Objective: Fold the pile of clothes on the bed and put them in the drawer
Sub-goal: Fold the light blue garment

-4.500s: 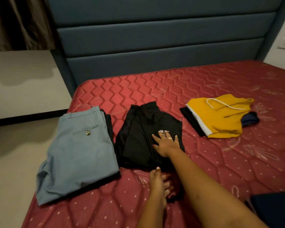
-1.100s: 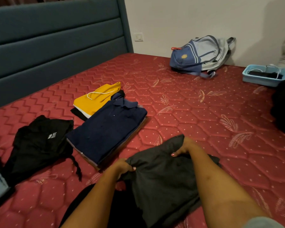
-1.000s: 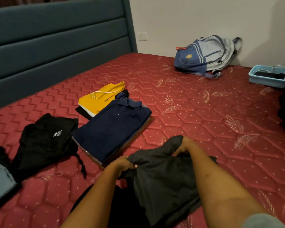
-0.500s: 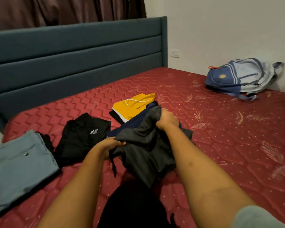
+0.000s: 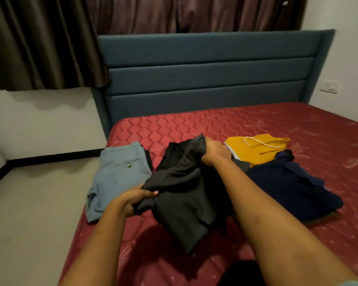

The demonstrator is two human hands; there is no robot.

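Gripping the dark grey garment [image 5: 186, 188] by two edges, my left hand [image 5: 132, 200] and right hand [image 5: 214, 151] both clenched on cloth, I hold it over the bed [image 5: 174, 129] near its left edge. It looks soft, light and limp, so the corners should give the best control.

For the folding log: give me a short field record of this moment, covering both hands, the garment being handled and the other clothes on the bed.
left hand: grips the near left edge of the dark grey garment
right hand: grips its far edge
dark grey garment: bunched, held between both hands over the red mattress
light blue trousers: folded, at the mattress's left edge
yellow garment: folded, just right of the right hand
navy shirt: folded, nearer the camera than the yellow garment
drawer: not in view
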